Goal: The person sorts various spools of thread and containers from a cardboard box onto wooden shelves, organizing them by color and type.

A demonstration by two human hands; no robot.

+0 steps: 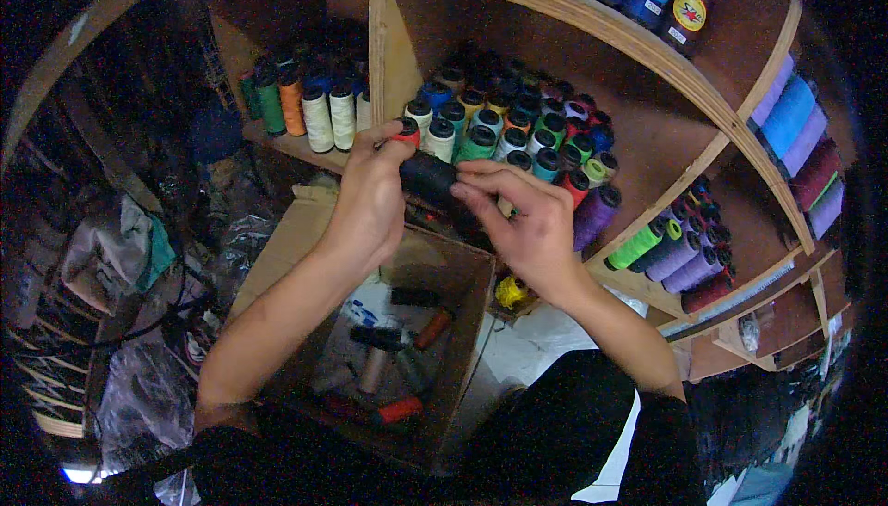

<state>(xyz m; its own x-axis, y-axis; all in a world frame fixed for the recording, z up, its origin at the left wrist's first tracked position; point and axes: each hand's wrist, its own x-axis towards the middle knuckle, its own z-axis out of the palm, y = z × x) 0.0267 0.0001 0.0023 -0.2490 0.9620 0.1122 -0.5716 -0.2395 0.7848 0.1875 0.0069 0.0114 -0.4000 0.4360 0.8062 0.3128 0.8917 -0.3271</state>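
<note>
A black thread spool [427, 180] lies tilted between my hands, above a cardboard box and in front of the shelf. My left hand [370, 196] is wrapped round its left end. At the other end, my right hand [532, 224] has thumb and forefinger pinched against it; whether a loose thread is between them is too dark to make out. Right behind my left fingertips shows a red spool [407, 132]. Many coloured spools, such as a green one [476, 143] and a purple one [597, 217], stand upright in rows on the shelf behind.
Below my hands, the open cardboard box [470, 344] holds several loose spools, among them a red one [400, 410]. A wooden divider [392, 62] splits the shelf. Yellow thread [510, 292] lies right of the box. Clear plastic [153, 404] and cloth [106, 247] are at left.
</note>
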